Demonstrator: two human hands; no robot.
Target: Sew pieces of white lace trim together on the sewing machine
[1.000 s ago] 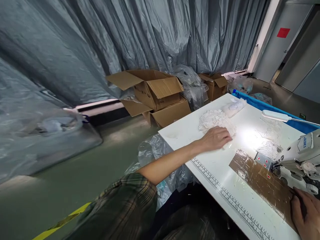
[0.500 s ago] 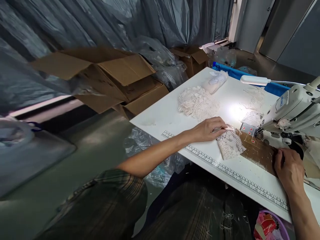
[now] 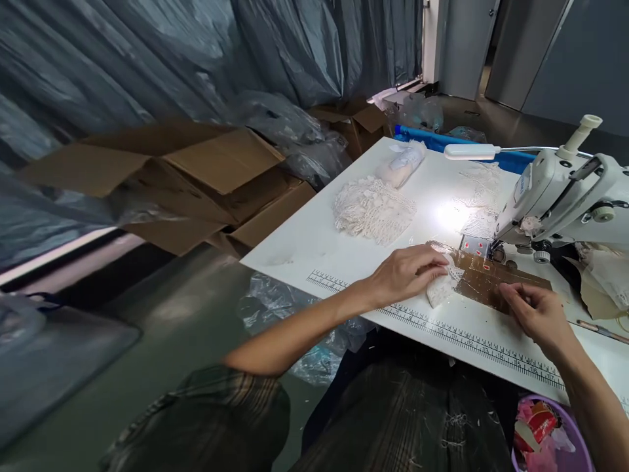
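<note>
My left hand point(image 3: 410, 274) pinches a small folded piece of white lace point(image 3: 443, 286) near the table's front edge. A brown plate point(image 3: 479, 278) with bits of thread on it lies to the right of the lace, in front of the sewing machine point(image 3: 555, 196). Over the plate's right part is my right hand point(image 3: 535, 311), thumb and fingers bent close together; whether anything thin is between them is too small to tell. A fanned pile of white lace point(image 3: 371, 208) rests farther back on the white table point(image 3: 299, 229).
Behind the pile lies a wrapped white roll point(image 3: 403, 164). More lace point(image 3: 479, 190) sits under the lamp point(image 3: 472, 152). Open cardboard boxes point(image 3: 226, 160) stand beyond the table's left edge. A purple bin point(image 3: 572, 432) with scraps is below the front edge.
My right hand has moved left along the brown plate, and its fingers have drawn together. The lace in my left hand is now more bunched. The view has shifted slightly.
</note>
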